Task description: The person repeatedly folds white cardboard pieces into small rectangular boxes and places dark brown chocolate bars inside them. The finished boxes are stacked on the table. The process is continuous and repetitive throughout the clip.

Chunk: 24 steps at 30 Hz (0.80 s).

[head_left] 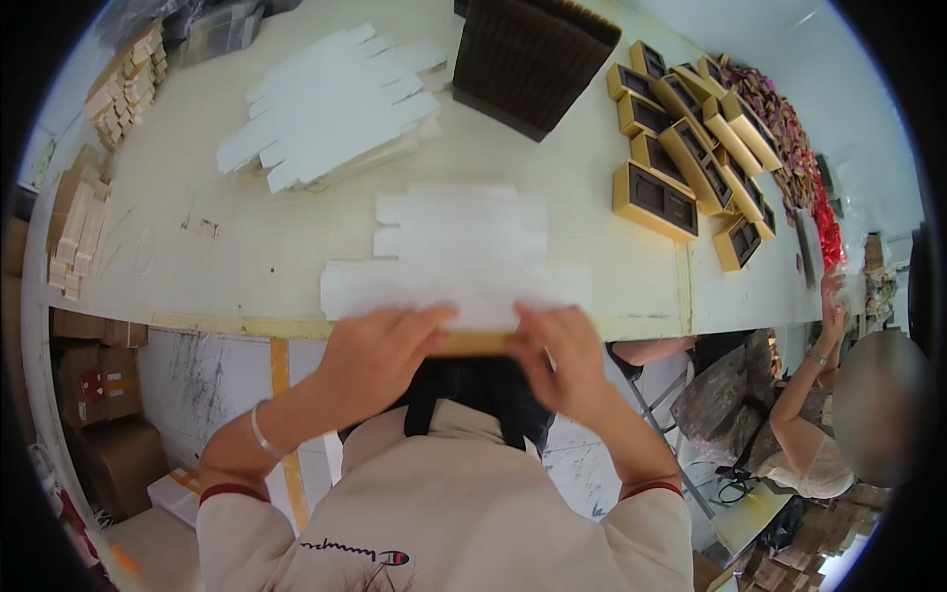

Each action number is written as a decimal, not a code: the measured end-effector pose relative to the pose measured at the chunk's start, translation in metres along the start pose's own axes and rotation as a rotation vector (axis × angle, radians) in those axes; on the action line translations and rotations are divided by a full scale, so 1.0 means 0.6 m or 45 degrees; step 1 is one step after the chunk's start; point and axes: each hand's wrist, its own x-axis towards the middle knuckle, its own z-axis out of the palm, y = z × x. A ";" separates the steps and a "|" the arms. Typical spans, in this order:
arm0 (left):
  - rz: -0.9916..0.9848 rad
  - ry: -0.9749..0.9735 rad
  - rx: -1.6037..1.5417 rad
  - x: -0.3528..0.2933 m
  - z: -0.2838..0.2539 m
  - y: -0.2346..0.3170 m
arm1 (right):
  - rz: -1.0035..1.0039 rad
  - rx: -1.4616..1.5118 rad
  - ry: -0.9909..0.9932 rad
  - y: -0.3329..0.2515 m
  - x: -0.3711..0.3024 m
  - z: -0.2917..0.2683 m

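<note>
A flat white cardboard box blank (464, 247) with notched flaps lies at the table's front edge, slightly smeared by motion. Its near side is turned up and shows a gold strip (473, 343). My left hand (390, 345) has its fingers closed on the left end of this strip. At the other end, my right hand (560, 350) pinches the same strip between thumb and fingers. Farther off, to the left, lies a fanned pile of similar white blanks (335, 104).
Dark brown inserts stand stacked (533, 64) at the back. Gold boxes with dark inserts (681, 148) are heaped at the right, beside many small reddish pieces (789, 128). Folded card pieces (79, 227) line the left edge. A co-worker's arm (804, 380) reaches the table at right.
</note>
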 end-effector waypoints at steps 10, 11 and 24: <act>0.372 -0.011 0.367 -0.008 0.013 0.001 | -0.320 -0.370 -0.087 0.019 -0.026 0.011; 0.372 -0.025 0.365 -0.009 0.012 0.001 | -0.330 -0.335 -0.095 0.015 -0.024 0.010; 0.244 -0.145 0.277 0.070 0.003 -0.039 | 0.320 0.075 -0.604 0.012 0.080 -0.011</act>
